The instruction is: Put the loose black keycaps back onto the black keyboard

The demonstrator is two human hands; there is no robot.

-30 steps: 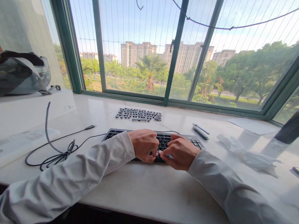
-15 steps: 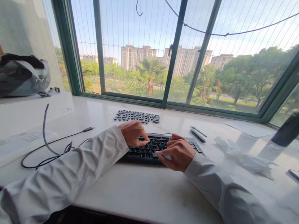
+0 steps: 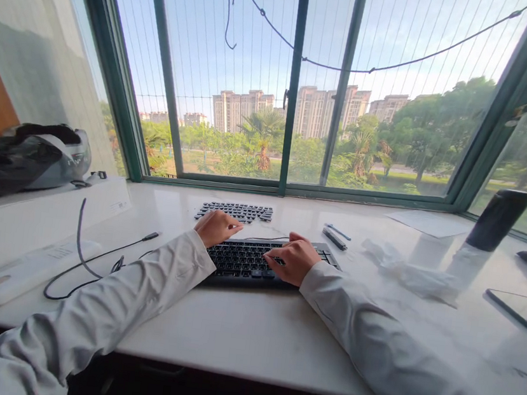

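Observation:
A black keyboard (image 3: 241, 260) lies on the white countertop in front of me, its rear and right parts partly covered by my hands. At its rear left edge is my left hand (image 3: 216, 227), thumb and fingertips pinched together; whatever may be between them is too small to make out. My right hand (image 3: 295, 259) rests over the right part of the keys, fingers loosely bent and apart, thumb pointing left. Behind the keyboard, loose black keycaps (image 3: 237, 210) are laid out in rows, close beyond my left hand.
On the right are a pen-like tool (image 3: 335, 238), crumpled clear plastic (image 3: 408, 273), a paper sheet (image 3: 428, 223), a black cylinder (image 3: 498, 220) and a phone (image 3: 523, 313). Leftward lie a cable (image 3: 74, 289), a white power strip (image 3: 28, 274) and a helmet (image 3: 33, 156) on a white box (image 3: 50, 216).
My left hand has moved from over the keys back to the keyboard's rear left edge, nearer the loose keycaps. My right hand stays over the right part. The view has shifted slightly.

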